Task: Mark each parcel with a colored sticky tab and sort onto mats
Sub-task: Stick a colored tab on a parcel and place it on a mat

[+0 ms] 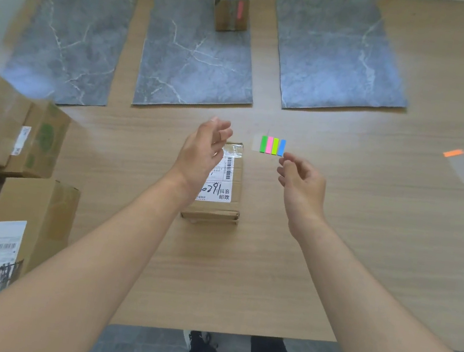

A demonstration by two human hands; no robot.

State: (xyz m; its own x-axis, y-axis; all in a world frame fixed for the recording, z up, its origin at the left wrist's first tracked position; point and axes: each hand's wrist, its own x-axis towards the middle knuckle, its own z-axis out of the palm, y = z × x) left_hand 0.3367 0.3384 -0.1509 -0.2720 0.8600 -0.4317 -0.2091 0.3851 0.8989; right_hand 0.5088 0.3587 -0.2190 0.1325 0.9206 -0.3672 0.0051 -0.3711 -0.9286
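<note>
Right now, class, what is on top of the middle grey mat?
One small cardboard parcel stands at the far right corner of the middle mat, with a pink tab on its side. The patch of mat beneath it is covered.

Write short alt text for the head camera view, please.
A person's left hand hovers over a labelled parcel on a wooden table with the right hand beside a strip of coloured sticky tabs. Three grey mats lie beyond; the middle mat holds a pink-tabbed parcel.
</note>
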